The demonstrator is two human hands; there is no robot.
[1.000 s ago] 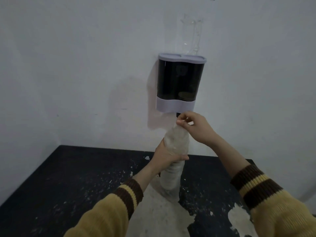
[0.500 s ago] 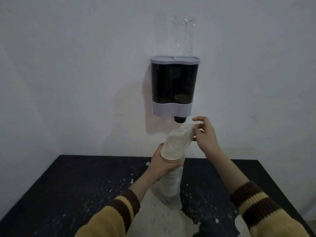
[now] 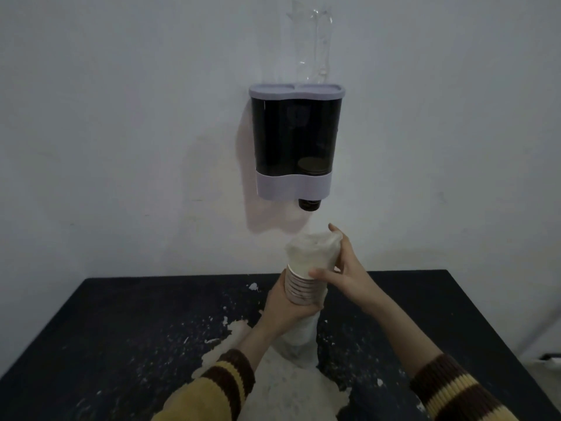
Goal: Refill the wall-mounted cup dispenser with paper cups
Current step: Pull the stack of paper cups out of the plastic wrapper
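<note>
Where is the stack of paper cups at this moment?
In the head view, centre: the stack of paper cups stands on the dark table, below the dispenser, gripped by both hands.

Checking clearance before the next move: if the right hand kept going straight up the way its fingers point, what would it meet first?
Probably the dark nozzle under the cup dispenser, right above the right hand; depth is unclear, so it could reach the wall instead.

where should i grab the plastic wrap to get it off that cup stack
Pinch the bunched plastic wrap at its loose top, above the cup rims, coming from the right where the right hand is. It stands clear of the cup stack there, so it should slide upward while the left hand steadies the upright stack lower down.
</note>
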